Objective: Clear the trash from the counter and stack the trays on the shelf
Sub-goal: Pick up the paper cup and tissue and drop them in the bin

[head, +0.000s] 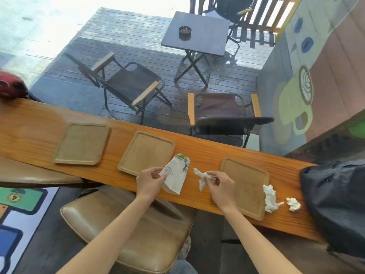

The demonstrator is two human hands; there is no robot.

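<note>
Gathering the scraps works best if the right hand (pixel 218 184), fingers pinched on a crumpled tissue (pixel 203 177), feeds it into the printed paper bag (pixel 175 175) that the left hand (pixel 150 181) grips by its edge over the counter (pixel 197 149). Two more white wads (pixel 270 198) lie beside the right tray (pixel 246 186); two bare wooden trays (pixel 146 152) sit farther left.
</note>
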